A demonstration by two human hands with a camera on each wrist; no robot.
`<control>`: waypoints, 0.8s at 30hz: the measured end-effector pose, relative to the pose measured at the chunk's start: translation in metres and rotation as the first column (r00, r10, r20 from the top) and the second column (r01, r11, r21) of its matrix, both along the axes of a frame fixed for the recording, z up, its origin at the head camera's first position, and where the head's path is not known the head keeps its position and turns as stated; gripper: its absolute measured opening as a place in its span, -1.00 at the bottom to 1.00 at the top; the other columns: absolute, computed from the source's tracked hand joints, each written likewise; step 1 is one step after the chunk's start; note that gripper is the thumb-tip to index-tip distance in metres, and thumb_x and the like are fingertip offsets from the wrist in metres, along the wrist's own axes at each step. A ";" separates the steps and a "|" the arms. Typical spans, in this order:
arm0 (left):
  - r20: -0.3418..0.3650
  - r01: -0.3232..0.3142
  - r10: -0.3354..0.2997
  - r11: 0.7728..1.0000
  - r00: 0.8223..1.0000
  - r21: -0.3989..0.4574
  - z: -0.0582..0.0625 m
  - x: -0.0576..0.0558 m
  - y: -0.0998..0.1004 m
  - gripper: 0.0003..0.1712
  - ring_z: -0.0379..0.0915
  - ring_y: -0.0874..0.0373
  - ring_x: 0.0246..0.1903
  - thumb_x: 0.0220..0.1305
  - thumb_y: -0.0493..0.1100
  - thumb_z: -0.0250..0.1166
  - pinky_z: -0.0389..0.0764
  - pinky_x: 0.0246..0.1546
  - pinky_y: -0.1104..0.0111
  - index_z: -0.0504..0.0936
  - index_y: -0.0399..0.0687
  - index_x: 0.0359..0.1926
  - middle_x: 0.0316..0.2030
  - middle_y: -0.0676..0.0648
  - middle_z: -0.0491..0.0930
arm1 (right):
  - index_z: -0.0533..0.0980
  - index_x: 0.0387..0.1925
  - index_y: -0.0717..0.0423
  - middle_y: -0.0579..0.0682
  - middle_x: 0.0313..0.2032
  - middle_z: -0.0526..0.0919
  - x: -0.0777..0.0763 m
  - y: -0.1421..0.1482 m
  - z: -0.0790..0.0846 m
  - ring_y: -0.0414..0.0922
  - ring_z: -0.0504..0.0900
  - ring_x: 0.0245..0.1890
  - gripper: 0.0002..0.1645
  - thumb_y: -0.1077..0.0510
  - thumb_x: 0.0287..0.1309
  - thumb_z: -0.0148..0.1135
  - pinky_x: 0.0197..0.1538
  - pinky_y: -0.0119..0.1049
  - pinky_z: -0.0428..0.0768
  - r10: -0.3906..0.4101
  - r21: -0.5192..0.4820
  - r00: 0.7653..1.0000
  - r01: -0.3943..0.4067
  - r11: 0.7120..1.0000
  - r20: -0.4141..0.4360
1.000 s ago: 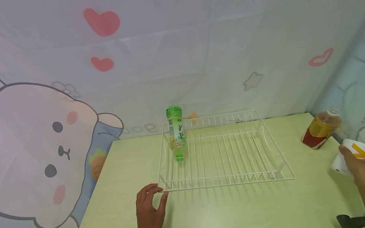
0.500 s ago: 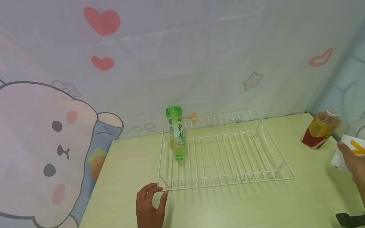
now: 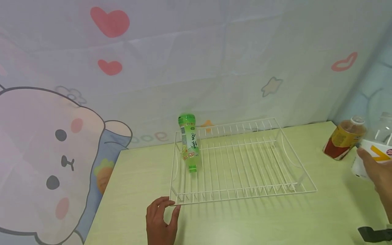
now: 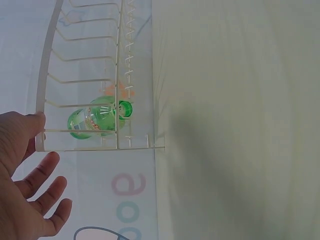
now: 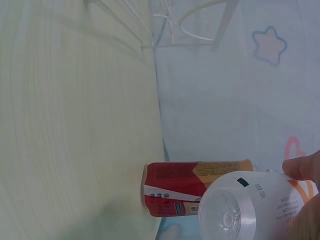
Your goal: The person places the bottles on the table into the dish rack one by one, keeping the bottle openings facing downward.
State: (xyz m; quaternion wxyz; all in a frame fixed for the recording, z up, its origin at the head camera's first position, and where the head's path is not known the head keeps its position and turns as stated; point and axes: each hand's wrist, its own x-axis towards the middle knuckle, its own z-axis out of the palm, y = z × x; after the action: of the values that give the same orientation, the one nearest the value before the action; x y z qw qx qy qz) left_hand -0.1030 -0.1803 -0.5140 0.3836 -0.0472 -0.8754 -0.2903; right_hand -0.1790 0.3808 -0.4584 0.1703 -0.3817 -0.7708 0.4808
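Note:
A white wire dish rack (image 3: 235, 198) stands on the table, and my left hand (image 3: 160, 217) pinches its near left corner between thumb and finger. In the left wrist view, the other fingers of the left hand (image 4: 30, 175) are loosely bent, off the rack's rim (image 4: 42, 90). A green plastic bottle (image 3: 190, 143) leans cap-down in the rack's left end. Far right, my right hand (image 3: 378, 173) grips a clear bottle with a white label (image 3: 364, 161), tilted above the table. Its round base (image 5: 222, 215) faces the right wrist camera.
A red and yellow labelled bottle (image 3: 344, 139) stands at the table's right edge, just beside the held bottle. A printed cloth (image 3: 199, 68) hangs behind the table (image 3: 245, 221). A dark wrist strap (image 3: 373, 234) shows at lower right.
The right hand has raised the white-labelled bottle a little and shifted it left, so more of its clear top shows. The left hand, rack and green bottle stay put.

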 end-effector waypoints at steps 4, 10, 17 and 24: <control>0.006 -0.005 0.005 1.000 1.000 0.000 -0.001 0.000 0.000 -0.71 0.47 -0.08 -0.08 -0.08 -0.31 0.59 0.42 -0.14 -0.04 0.65 -0.06 -0.34 -0.15 -0.06 0.60 | -0.09 0.53 0.13 0.12 0.27 0.26 0.001 -0.010 0.008 -0.14 0.34 0.13 0.00 -0.09 0.26 0.16 0.32 -0.30 0.22 -0.011 0.068 0.999 0.013 0.998 -0.041; 0.008 -0.003 0.003 1.000 1.000 0.002 -0.002 0.000 -0.001 -0.71 0.47 -0.09 -0.08 -0.07 -0.31 0.58 0.42 -0.14 -0.04 0.65 -0.07 -0.34 -0.14 -0.06 0.60 | -0.24 0.54 0.16 0.37 0.46 0.00 0.002 -0.016 0.014 0.29 0.09 0.41 0.02 -0.09 0.33 0.09 0.43 0.11 0.09 0.012 0.147 1.000 -0.011 0.989 -0.004; 0.003 -0.006 0.006 1.000 1.000 0.005 -0.001 0.000 0.000 -0.71 0.47 -0.09 -0.08 -0.08 -0.31 0.58 0.42 -0.15 -0.05 0.65 -0.07 -0.34 -0.15 -0.07 0.60 | -0.17 0.53 0.12 0.36 0.45 0.08 0.004 -0.027 0.021 0.36 0.21 0.29 -0.04 -0.07 0.37 0.12 0.37 0.19 0.22 0.028 0.244 1.000 -0.024 0.970 -0.010; -0.020 0.009 -0.009 1.000 1.000 0.003 0.000 -0.001 0.000 -0.71 0.47 -0.09 -0.09 -0.08 -0.33 0.58 0.42 -0.17 -0.04 0.65 -0.07 -0.33 -0.15 -0.06 0.61 | -0.20 0.53 0.07 0.31 0.47 0.05 0.005 -0.041 0.031 0.35 0.20 0.32 0.00 -0.05 0.34 0.17 0.38 0.18 0.20 0.076 0.290 0.996 -0.059 0.955 -0.046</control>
State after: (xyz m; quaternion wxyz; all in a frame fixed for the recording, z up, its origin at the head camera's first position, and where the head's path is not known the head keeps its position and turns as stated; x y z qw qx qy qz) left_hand -0.1035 -0.1799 -0.5137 0.3909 -0.0536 -0.8710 -0.2928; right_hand -0.1740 0.3396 -0.4273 0.2294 -0.3124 -0.8401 0.3795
